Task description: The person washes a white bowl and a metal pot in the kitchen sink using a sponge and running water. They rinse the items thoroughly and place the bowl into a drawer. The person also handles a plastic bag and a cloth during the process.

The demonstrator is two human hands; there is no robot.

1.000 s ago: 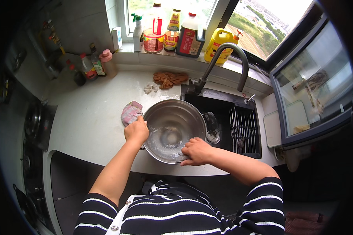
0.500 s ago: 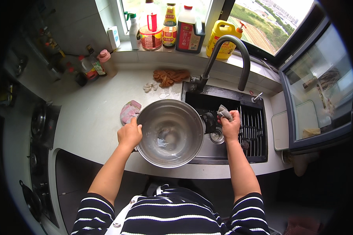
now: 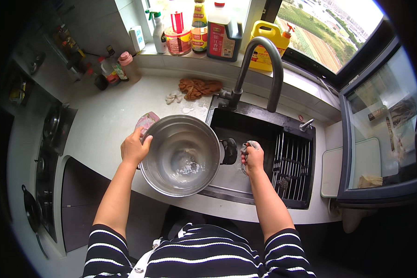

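A wide stainless steel pot [image 3: 180,160] sits over the counter beside the sink [image 3: 227,178], its right edge overhanging the basin. My left hand [image 3: 135,148] is closed on the pot's left rim, thumb on the inside; the handle on that side is hidden. The pot's black right handle [image 3: 229,151] sticks out over the sink, free of any hand. Just to its right, above the basin, my right hand [image 3: 255,161] is closed around a crumpled grey cloth [image 3: 250,144]. Partly behind the pot and my left fingers lies a pink and white cloth [image 3: 147,120].
A dark curved faucet [image 3: 277,69] arches over the sink, and a rack [image 3: 292,162] covers its right part. Brown cloth [image 3: 199,88] lies behind the pot. Bottles and a yellow jug [image 3: 266,44] line the sill. An open window sash [image 3: 380,116] juts in at right.
The pot and my left hand have moved left, covering more of the pink cloth. My right hand has come nearer and left with the grey cloth. The whole view has shifted somewhat.
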